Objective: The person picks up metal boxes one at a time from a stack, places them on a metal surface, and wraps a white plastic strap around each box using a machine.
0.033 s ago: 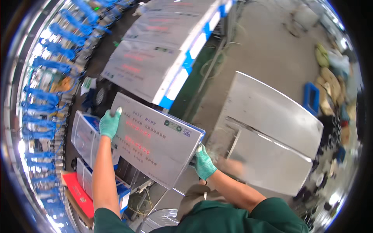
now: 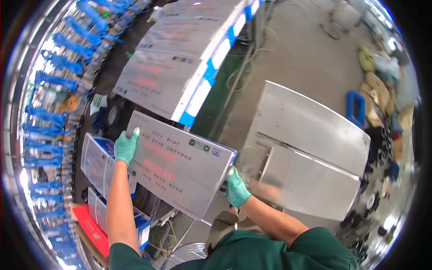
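Note:
A wide, flat carton (image 2: 175,168), pale grey-white with red and dark print and a blue edge, hangs tilted in front of me between both hands. My left hand (image 2: 126,146), in a green glove, is closed on its left edge with the thumb on top. At the right edge my right hand (image 2: 237,188), gloved alike, grips the side; its fingers under the carton are hidden. Just beyond the carton's far edge lies a row of similar cartons (image 2: 153,81) with blue-and-white sides.
More cartons (image 2: 95,164) are stacked at my left, near a red box (image 2: 91,224). A bare metal-topped table (image 2: 310,180) stands at the right. Blue hanging parts (image 2: 56,81) line the far left. A blue crate (image 2: 355,109) and sacks (image 2: 378,92) are at the right.
The surroundings have shifted slightly left in the picture, the row of cartons and the metal table among them. Both hands keep their hold on the carton, which has hardly moved in view.

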